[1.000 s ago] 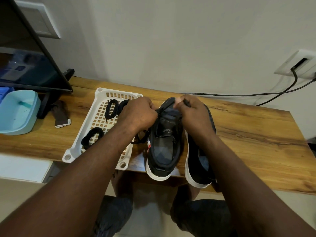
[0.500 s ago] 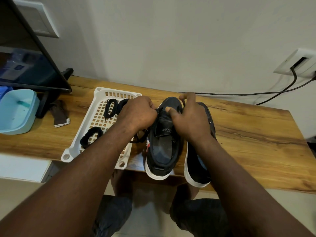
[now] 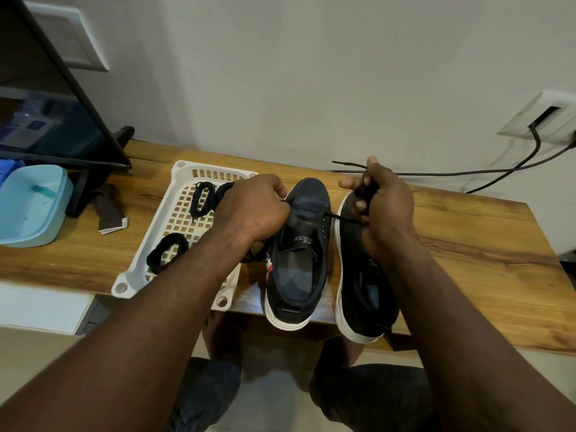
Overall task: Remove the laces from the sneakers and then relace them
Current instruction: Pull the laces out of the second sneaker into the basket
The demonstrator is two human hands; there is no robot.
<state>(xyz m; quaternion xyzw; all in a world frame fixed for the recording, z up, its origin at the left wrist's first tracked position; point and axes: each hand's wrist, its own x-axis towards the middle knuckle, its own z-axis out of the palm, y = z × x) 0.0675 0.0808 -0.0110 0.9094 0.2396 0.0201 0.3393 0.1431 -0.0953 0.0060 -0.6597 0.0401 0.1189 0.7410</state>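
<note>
Two black sneakers with white soles stand side by side on the wooden table, toes towards the wall: the left sneaker (image 3: 299, 251) and the right sneaker (image 3: 361, 294). My left hand (image 3: 252, 210) grips the left side of the left sneaker near its front eyelets. My right hand (image 3: 380, 213) is above the right sneaker's toe and grips a black lace (image 3: 338, 217). The lace runs taut from the left sneaker's right eyelets into my fist, and its tip sticks out above my fingers.
A white perforated tray (image 3: 177, 213) left of the sneakers holds coiled black laces (image 3: 166, 255). Further left lie a folded brown cloth (image 3: 109, 210), a light blue tub (image 3: 31, 207) and a monitor (image 3: 46, 113). A black cable (image 3: 467, 173) runs along the wall to a socket.
My right hand has moved right, off the left sneaker, pulling the lace out to the right. The right sneaker's toe is now uncovered. My left hand has stayed at the left sneaker.
</note>
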